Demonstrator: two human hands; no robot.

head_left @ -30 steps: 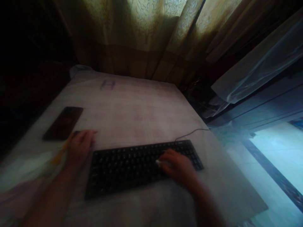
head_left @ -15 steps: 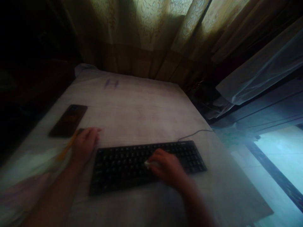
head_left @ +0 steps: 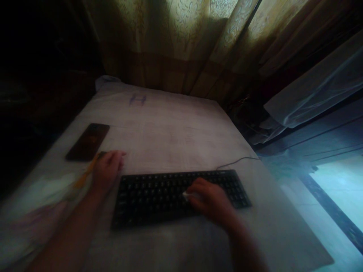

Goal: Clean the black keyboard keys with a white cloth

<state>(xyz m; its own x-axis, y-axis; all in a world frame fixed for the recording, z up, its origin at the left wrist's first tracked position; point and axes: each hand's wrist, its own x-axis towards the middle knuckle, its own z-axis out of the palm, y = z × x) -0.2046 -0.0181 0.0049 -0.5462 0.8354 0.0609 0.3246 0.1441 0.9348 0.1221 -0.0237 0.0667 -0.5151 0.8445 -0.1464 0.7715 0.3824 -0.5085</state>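
Note:
A black keyboard (head_left: 153, 200) lies on the cloth-covered table. Over its right-centre keys is my right hand (head_left: 210, 200), fingers closed in a pinch on a small white wad (head_left: 186, 195); blur hides whether it is cloth or tissue. My left hand (head_left: 107, 168) rests on the table by the keyboard's upper left corner, fingers loosely spread and slightly bent. Just left of that hand lies a thin yellow-handled tool (head_left: 86, 174) with a dark end, partly hidden behind the fingers. Beyond it is a dark phone (head_left: 88, 142), lying flat.
The pale tablecloth (head_left: 170, 124) bears a purple H-shaped mark. Crumpled pale cloth or plastic (head_left: 42, 211) lies at the near left. A cable (head_left: 236, 161) runs from the keyboard over the right edge. Patterned curtains (head_left: 181, 34) hang behind the table.
The whole view has shifted slightly, placing everything a little further right. My right hand has slid slightly rightward over the keys with the white wad. My left hand stays beside the keyboard.

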